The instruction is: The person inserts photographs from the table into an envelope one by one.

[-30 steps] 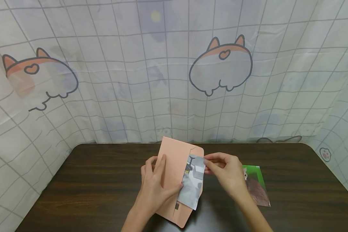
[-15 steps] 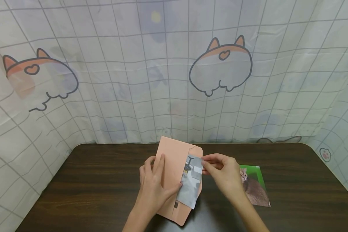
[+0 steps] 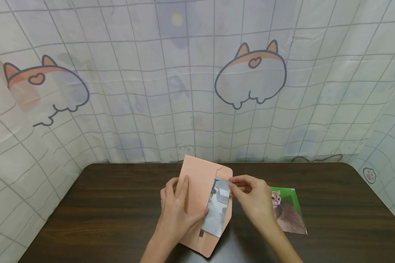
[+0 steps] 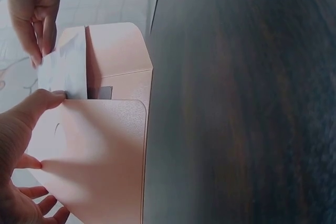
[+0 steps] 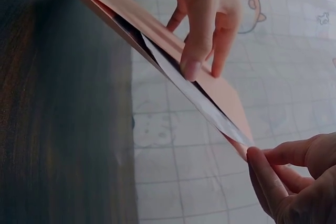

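My left hand [image 3: 177, 210] grips a peach paper envelope [image 3: 199, 179] that stands tilted at the middle of the table. Its thumb lies along the pocket's edge, and the fingers reach round the back. A grey-and-white picture card [image 3: 216, 213] sits partly inside the pocket, its left part hidden. My right hand [image 3: 255, 197] pinches the card's upper right edge between thumb and fingers. In the left wrist view, a small dark patch [image 4: 105, 93] shows inside the envelope beside the card. The right wrist view looks along the gaping pocket, with the pale card [image 5: 199, 100] in it.
A cat photo [image 3: 288, 213] with a green background lies flat on the dark wooden table [image 3: 102, 208], right of the envelope and partly behind the right forearm. A white gridded curtain [image 3: 197, 91] hangs behind the table and along both sides.
The card has slid slightly left, deeper into the pocket, so less of its picture shows. My right hand has moved a little left with it, baring more of the cat photo.
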Action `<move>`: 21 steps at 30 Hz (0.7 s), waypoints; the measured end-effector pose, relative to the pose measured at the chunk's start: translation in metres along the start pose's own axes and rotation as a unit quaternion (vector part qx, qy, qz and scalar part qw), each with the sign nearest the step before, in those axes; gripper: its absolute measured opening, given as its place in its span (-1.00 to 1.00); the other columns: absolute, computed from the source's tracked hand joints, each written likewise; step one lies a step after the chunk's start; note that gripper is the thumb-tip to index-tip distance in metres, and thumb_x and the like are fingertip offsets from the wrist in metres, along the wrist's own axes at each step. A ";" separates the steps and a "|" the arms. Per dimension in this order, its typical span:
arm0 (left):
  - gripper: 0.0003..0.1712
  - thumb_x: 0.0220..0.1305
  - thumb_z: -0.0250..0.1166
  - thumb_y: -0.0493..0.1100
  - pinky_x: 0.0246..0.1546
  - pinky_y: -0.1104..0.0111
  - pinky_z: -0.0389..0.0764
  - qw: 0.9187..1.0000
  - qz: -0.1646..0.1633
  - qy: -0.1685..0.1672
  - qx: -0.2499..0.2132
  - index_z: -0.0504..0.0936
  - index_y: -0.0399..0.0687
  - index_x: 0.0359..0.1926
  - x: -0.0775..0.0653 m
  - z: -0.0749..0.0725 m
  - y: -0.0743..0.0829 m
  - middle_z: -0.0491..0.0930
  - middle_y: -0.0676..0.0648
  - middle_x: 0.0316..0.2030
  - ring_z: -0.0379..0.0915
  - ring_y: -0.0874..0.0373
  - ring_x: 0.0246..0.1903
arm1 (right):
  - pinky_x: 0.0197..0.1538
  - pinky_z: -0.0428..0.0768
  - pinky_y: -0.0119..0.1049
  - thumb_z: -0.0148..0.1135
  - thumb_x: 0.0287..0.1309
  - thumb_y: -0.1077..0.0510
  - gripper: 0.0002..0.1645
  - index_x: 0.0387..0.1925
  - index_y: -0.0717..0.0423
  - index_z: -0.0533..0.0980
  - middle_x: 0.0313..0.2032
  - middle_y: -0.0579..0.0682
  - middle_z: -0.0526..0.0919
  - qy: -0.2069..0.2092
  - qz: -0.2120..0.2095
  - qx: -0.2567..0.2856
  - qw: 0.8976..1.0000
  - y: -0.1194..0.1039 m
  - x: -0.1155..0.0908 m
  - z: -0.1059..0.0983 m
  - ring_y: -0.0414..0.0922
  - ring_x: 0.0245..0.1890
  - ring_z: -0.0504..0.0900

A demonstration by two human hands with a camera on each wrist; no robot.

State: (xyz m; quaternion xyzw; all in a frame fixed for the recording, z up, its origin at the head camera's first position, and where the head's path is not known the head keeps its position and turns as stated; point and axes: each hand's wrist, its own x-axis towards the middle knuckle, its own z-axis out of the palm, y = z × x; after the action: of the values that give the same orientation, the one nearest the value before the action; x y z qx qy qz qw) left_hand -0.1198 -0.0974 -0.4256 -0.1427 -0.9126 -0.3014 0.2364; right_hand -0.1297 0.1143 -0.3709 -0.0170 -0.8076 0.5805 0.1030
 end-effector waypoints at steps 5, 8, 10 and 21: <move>0.14 -0.06 0.73 0.01 0.06 -0.07 0.53 1.000 -0.008 -0.010 0.001 0.41 -0.33 0.48 -0.001 -0.001 0.001 0.27 -0.36 0.34 0.24 -0.27 0.15 | -0.37 0.63 -0.48 0.43 0.22 0.39 -0.88 -0.19 0.34 0.75 -0.36 0.15 0.81 0.006 -0.021 -0.009 1.000 0.001 -0.002 0.001 -0.15 -0.46 0.78; 0.14 -0.05 0.72 0.02 0.07 -0.06 0.54 1.000 -0.015 -0.017 0.003 0.41 -0.32 0.49 -0.001 -0.001 0.002 0.27 -0.36 0.35 0.23 -0.27 0.17 | -0.37 0.64 -0.49 0.43 0.23 0.40 -0.88 -0.19 0.34 0.75 -0.35 0.16 0.81 0.009 -0.022 -0.008 1.000 0.002 -0.002 0.002 -0.13 -0.45 0.79; 0.14 -0.05 0.72 0.02 0.08 -0.07 0.54 1.000 -0.018 -0.020 0.003 0.40 -0.32 0.49 -0.001 -0.002 0.003 0.26 -0.36 0.35 0.22 -0.28 0.19 | -0.37 0.64 -0.50 0.42 0.23 0.40 -0.89 -0.20 0.33 0.76 -0.35 0.16 0.81 0.012 -0.025 -0.011 1.000 0.002 -0.002 0.003 -0.11 -0.44 0.79; 0.16 -0.03 0.70 0.05 0.14 -0.14 0.43 0.999 -0.036 -0.029 0.012 0.39 -0.33 0.50 -0.001 -0.001 0.008 0.28 -0.37 0.34 0.19 -0.30 0.20 | -0.38 0.60 -0.53 0.41 0.21 0.41 -0.90 -0.23 0.31 0.77 -0.38 0.13 0.82 0.022 -0.060 -0.050 0.997 0.003 -0.004 0.005 -0.08 -0.42 0.80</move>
State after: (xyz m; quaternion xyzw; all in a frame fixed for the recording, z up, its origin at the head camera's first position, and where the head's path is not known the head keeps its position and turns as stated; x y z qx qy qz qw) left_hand -0.1156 -0.0920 -0.4219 -0.1161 -0.9271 -0.2947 0.2004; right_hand -0.1267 0.1094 -0.3757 0.0133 -0.8324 0.5320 0.1547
